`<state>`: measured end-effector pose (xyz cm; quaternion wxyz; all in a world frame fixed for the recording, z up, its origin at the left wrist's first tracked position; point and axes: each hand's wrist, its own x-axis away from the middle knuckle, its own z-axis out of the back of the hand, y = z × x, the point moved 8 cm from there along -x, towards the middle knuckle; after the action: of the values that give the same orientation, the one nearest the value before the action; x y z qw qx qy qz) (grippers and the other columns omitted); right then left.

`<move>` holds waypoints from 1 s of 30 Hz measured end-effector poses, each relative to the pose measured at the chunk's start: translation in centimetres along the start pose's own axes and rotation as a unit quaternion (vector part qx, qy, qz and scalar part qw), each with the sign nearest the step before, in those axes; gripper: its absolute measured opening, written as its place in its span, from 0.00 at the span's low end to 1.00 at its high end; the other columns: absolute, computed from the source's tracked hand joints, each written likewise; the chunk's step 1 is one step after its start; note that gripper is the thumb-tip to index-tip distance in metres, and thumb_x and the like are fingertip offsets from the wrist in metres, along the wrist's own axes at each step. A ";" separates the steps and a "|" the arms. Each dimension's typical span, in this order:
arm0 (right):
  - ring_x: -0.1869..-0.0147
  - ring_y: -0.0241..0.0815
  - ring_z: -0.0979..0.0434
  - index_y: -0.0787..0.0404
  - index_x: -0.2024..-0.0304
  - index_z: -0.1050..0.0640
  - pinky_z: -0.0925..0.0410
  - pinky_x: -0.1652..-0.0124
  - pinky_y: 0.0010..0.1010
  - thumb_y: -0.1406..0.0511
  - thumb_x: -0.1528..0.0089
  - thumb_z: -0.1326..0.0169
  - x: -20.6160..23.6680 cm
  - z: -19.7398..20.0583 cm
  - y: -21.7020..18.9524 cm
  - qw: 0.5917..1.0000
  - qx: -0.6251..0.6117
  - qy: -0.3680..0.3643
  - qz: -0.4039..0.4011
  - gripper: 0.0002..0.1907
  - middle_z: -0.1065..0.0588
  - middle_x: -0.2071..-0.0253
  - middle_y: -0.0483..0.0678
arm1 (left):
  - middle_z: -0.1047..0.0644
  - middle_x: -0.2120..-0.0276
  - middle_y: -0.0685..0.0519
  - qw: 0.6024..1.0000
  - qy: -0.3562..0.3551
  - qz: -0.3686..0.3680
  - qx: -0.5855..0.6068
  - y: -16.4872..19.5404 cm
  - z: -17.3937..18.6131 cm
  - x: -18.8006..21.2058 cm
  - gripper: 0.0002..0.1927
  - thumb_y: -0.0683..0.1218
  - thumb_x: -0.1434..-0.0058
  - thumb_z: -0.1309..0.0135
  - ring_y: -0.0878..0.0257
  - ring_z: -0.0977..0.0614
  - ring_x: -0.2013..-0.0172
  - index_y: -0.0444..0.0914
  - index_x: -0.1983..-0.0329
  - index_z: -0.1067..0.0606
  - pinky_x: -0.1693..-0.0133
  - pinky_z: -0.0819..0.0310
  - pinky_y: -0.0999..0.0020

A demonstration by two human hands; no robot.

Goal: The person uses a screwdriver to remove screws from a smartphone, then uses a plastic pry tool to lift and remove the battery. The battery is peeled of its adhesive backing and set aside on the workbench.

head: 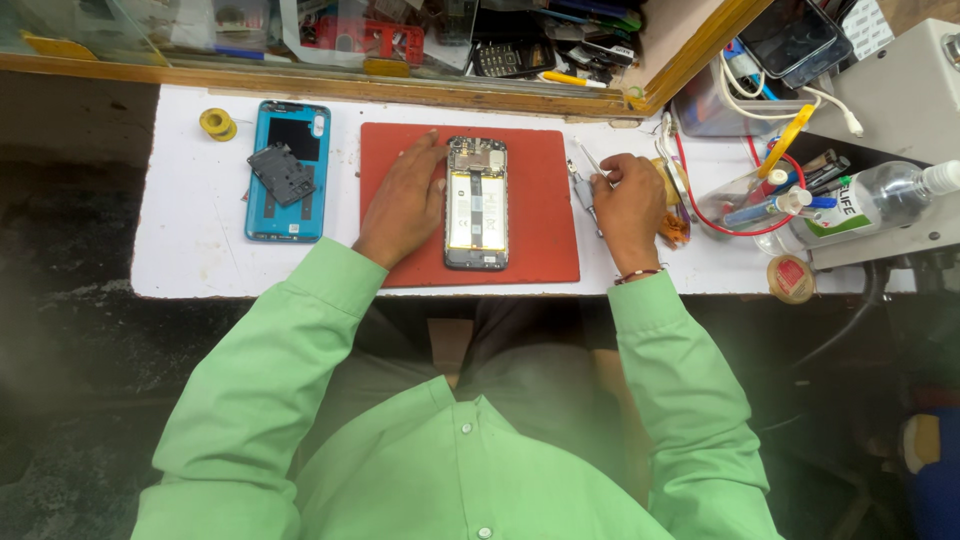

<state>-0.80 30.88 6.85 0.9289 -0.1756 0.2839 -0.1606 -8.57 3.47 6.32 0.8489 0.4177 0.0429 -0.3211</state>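
Observation:
An opened phone (476, 203) with its battery and circuit board exposed lies face down on a red mat (535, 210). My left hand (405, 198) rests flat on the mat, touching the phone's left edge. At the mat's right edge my right hand (628, 200) grips a thin metal tool (590, 160); more metal tools (583, 195) lie under it. The phone's blue back cover (289, 172) lies to the left on the white table (190, 240), with a dark inner plate (282, 172) on top of it.
A small yellow roll (217, 123) sits at the table's back left. To the right are a clear bottle (865, 200), a cup of pens and brushes (775, 195), red and white cables (700, 215), and a round tape roll (791, 278). A wooden-framed glass case (330, 85) runs along the back.

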 end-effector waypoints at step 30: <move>0.54 0.50 0.28 0.64 0.54 0.23 0.31 0.54 0.39 0.74 0.38 0.48 2.6 -5.1 -11.0 0.963 -0.231 -0.092 0.100 0.10 0.33 0.56 0.55 | 0.37 0.30 0.38 0.997 -0.026 -0.051 -0.055 0.0 -1.0 0.1 0.31 0.50 0.37 0.42 0.41 0.39 0.29 0.34 0.33 0.33 0.29 0.52 0.47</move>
<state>-3.88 18.84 6.25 0.8963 -0.3704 0.2431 0.0198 -8.31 4.13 5.66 0.8541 0.3590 0.0601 -0.3715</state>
